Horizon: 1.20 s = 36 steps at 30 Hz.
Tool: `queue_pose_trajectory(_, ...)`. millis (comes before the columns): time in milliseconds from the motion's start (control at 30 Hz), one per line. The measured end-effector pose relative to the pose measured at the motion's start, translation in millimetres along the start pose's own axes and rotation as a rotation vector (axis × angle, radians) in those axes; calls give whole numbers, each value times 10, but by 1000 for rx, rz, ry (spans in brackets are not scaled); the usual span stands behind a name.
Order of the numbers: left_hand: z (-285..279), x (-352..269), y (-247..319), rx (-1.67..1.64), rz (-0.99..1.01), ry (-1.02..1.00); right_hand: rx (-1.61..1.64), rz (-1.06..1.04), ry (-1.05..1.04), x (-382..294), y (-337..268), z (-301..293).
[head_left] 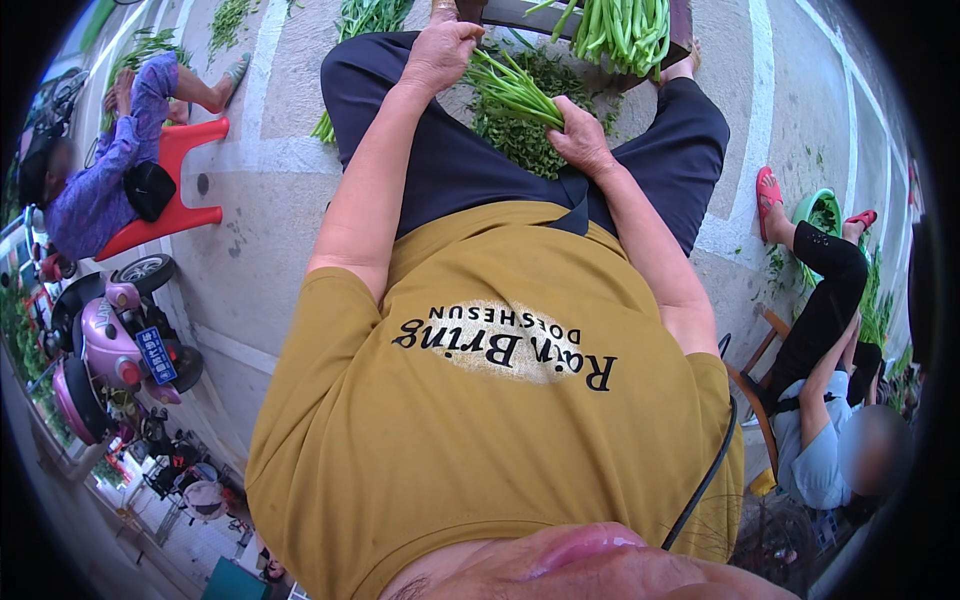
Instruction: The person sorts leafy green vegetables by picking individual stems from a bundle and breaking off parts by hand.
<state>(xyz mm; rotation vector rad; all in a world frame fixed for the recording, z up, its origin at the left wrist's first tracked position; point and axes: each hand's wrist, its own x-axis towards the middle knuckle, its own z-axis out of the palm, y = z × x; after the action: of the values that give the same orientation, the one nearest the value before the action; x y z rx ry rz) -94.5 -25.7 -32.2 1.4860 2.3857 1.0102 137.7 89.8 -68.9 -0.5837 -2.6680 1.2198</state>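
Note:
My right hand (579, 137) is closed around one end of a bunch of thin green vegetable stems (517, 88), which points up and left between my knees. Close to the bunch's far end is my left hand (442, 54), its fingers curled; whether a stem is between them cannot be seen. On the ground below lies a heap of picked green leaves (529, 146). A larger bundle of green stems (622, 34) rests on a dark wooden stool or low stand (680, 37) at the top edge, partly out of view.
At left, a person in purple (97, 187) sits on a red plastic stool (176, 161), near a pink scooter (109, 337). At right, a person in light blue (806, 442) sits in a wooden chair (754, 405) by a green basin (806, 206). Loose greens (231, 22) lie on the paving.

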Motion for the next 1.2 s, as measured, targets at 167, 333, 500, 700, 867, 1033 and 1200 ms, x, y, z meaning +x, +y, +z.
queue_pose_trajectory(167,-54,-10,35,41,-88,-145,-21,-18,5,-10,47,11)
queue_pose_trajectory(333,-221,-85,155,-66,-116,-203,2,-17,3,-4,21,2)
queue_pose_trajectory(500,-244,-96,138,53,-57,-209,8,-20,-4,-1,-1,7)
queue_pose_trajectory(700,-273,-125,233,261,-26,-262,-8,-4,-14,-3,3,-4)
queue_pose_trajectory(867,-259,-135,226,136,-72,-120,-15,-16,-7,3,-13,-19)
queue_pose_trajectory(1033,-90,-178,200,-465,-372,134,-2,-70,-21,19,-137,-40)
queue_pose_trajectory(1200,121,-242,201,-980,-651,346,-5,-98,-32,36,-165,-43)
